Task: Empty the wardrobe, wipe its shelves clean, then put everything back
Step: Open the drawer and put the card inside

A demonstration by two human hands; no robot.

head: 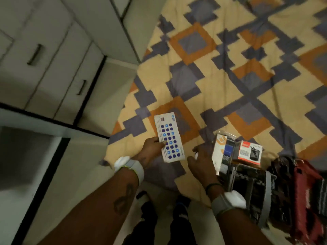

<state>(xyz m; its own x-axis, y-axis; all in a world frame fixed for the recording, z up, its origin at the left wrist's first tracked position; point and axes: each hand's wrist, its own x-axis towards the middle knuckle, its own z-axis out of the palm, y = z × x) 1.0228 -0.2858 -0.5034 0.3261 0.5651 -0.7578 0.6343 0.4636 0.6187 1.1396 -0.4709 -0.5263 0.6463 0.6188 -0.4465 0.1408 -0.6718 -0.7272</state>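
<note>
Forearms (109, 206) come in from the near edge, each with a grey-and-white band (130, 167) at the wrist. Beyond them the bed (230, 71) fills the far and right of the view, its cover blocked out in cream, orange and slate. White drawers (53, 55) stand at the far left, with two dark handles showing. A pale floor (85, 174) runs between the drawers and the bed.

On the bed at the near right sits a dark crate (247, 190), blurred. A red thing (306, 191) lies against its right side, but what it is cannot be told. Just beyond the crate two boxes stand side by side. One is a white box (218, 149) with an orange mark, the other a red box (249, 152) with a white face.

The card (169, 137) is long and white, with rows of blue dots. It is held over the near edge of the bed, left of the boxes, its long side running near to far. The left grip (150, 150) pinches its left edge — thumb across the face, fingers hidden beneath. The right grip (201, 161) hangs over the cover with fingers loosely bent and spread, holding nothing. It sits between the card and the white box, apart from the card and just beside the box.

Dark shoes (180, 206) show on the floor below the arms.
</note>
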